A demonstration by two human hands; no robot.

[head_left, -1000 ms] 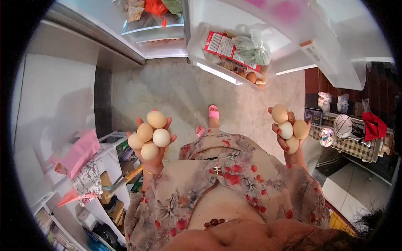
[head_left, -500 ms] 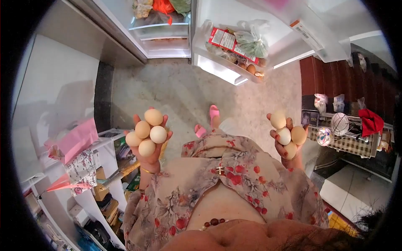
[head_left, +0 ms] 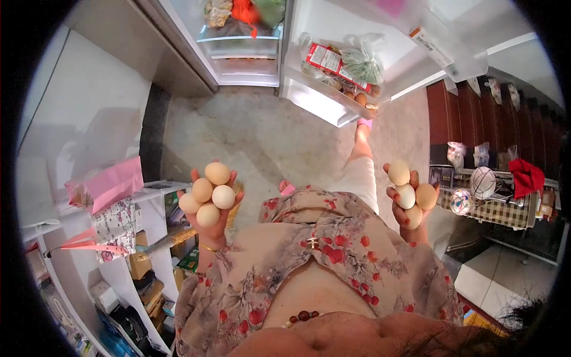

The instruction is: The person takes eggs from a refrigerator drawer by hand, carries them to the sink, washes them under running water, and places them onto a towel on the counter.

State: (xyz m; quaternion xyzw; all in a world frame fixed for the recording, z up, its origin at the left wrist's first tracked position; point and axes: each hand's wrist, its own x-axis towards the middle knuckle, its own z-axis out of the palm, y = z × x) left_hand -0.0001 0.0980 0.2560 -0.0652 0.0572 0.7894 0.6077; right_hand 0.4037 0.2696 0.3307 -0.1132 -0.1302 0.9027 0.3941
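Several pale brown eggs (head_left: 202,190) rest in my left hand (head_left: 216,236), cupped palm up with the fingers curled around them. On the other side, my right hand (head_left: 414,234) cradles several more eggs (head_left: 425,196), its fingertips showing between the shells. Both hands are held out in front of my body, well apart. Ahead stands an open fridge (head_left: 248,79) with bags on its shelves. Its swung-out door has a bin (head_left: 318,106) holding a red and white packet (head_left: 326,58), a tied plastic bag (head_left: 363,64) and brown eggs (head_left: 361,99).
On the left are white shelves (head_left: 156,223) with boxes and a pink bag (head_left: 110,185). To the right stands a rack with a checked cloth (head_left: 502,214), a round white item (head_left: 482,182) and a red cloth (head_left: 526,177). A pink slipper (head_left: 286,188) is on the concrete floor (head_left: 238,128).
My right leg has stepped forward, its foot now partly hidden by the door bin. Both hands keep hold of their eggs, and the fridge has shifted slightly right in view.
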